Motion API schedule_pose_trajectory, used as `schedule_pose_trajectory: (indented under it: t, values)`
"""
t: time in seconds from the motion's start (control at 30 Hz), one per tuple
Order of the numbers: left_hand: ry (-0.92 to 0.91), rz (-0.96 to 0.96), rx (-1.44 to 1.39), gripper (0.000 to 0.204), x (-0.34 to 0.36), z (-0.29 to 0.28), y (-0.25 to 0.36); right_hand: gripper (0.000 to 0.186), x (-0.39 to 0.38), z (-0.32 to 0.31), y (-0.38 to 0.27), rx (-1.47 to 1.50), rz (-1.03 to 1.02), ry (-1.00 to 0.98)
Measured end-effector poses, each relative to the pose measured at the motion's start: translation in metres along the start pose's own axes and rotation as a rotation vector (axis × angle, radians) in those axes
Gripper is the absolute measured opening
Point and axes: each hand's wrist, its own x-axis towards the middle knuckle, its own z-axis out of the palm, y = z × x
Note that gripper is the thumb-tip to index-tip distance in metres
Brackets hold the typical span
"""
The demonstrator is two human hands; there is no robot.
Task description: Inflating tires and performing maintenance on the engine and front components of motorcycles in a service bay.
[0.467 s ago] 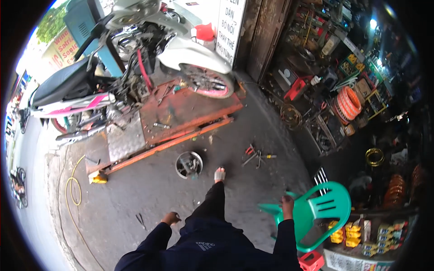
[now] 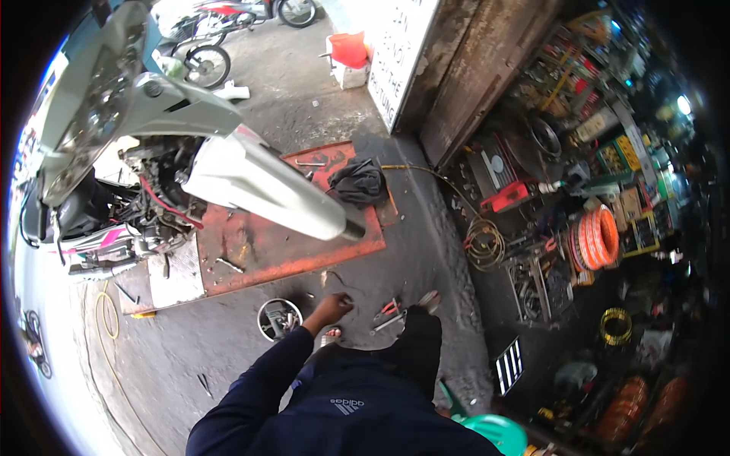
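Observation:
My left hand (image 2: 333, 310) is stretched forward over the floor, its fingers curled together. What they hold, if anything, is too small to make out. Just left of it stands a round metal bowl (image 2: 279, 319) with metal parts inside. To its right, pliers with red handles (image 2: 390, 307) and other tools lie on the floor near my foot (image 2: 430, 302). My right hand does not show. Behind the bowl rises a red metal platform (image 2: 258, 254) carrying a partly stripped motorbike (image 2: 251, 182) with a pale front fender.
A crumpled black cloth or bag (image 2: 357, 182) lies at the platform's right end. Part of a green plastic chair (image 2: 498, 433) shows at lower right. A coiled hose (image 2: 484, 242), orange tyres (image 2: 593, 239) and crowded shelves line the right side. A yellow hose (image 2: 108, 313) runs along the left.
I have moved forward and right, closer to the platform. My left hand has reached out beside the bowl. My right hand, earlier at the green chair, has left the view, and the chair is now mostly hidden.

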Motion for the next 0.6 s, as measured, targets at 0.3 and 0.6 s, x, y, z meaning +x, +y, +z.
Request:
schedule_pose_trajectory:
  t: [0.3,0.6]
  values:
    - [0.18,-0.247,-0.383,0.038,0.306,0.086,0.076,0.023,0.368,-0.248,0.349,0.018,-2.422,0.082]
    - [0.881,-0.6,-0.394,0.052,0.465,0.018,0.094,0.047,0.691,-0.436,0.452,0.123,-4.449,0.434]
